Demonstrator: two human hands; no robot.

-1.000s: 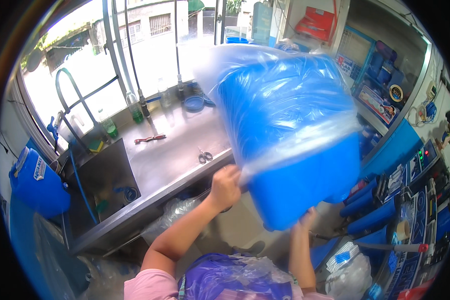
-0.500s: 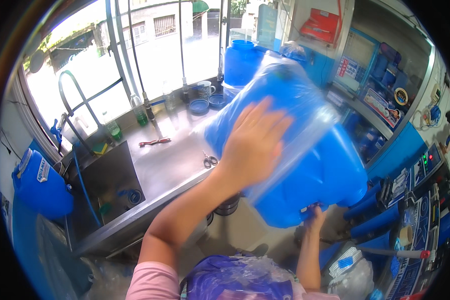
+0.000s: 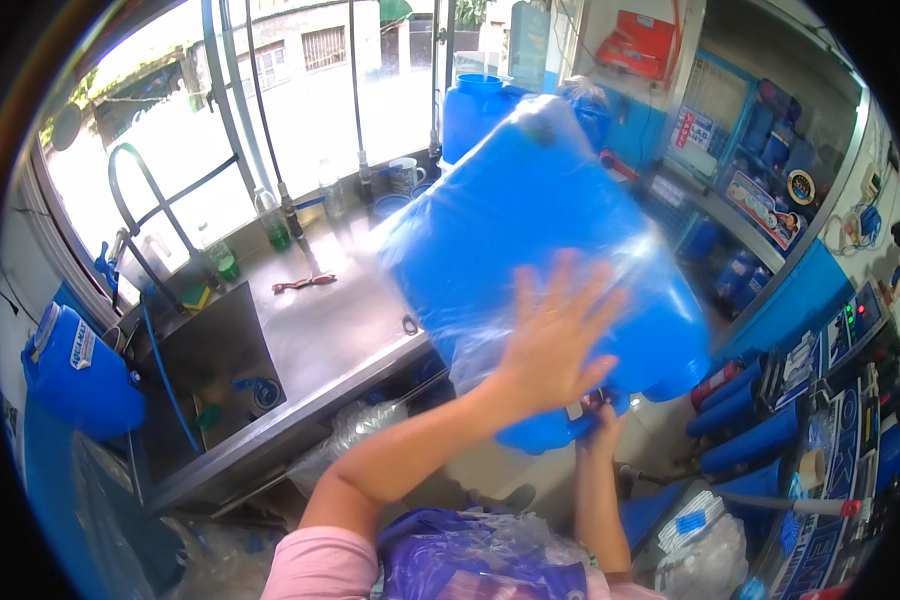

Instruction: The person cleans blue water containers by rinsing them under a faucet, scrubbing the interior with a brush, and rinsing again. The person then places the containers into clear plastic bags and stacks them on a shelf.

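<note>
A large blue plastic water container [image 3: 530, 220] is tilted in front of me. A clear plastic bag [image 3: 425, 290] covers its upper and middle part, while its lower right end shows bare. My left hand [image 3: 560, 335], fingers spread and slightly blurred, lies flat against the bagged side. Below it my right hand [image 3: 600, 425] is closed at the container's lower end, apparently around a handle there; its exact hold is partly hidden.
On the left a steel counter [image 3: 310, 320] runs beside a sink [image 3: 210, 350], with red-handled pliers [image 3: 305, 284] on it. Another blue container [image 3: 85, 370] stands at far left. An open blue drum [image 3: 470, 115] is behind. Equipment with blue cylinders [image 3: 740, 450] lines the right.
My left hand has slid down and right along the container, its fingers spreading. The bag now reaches further down the blue side. My right hand has shifted slightly left.
</note>
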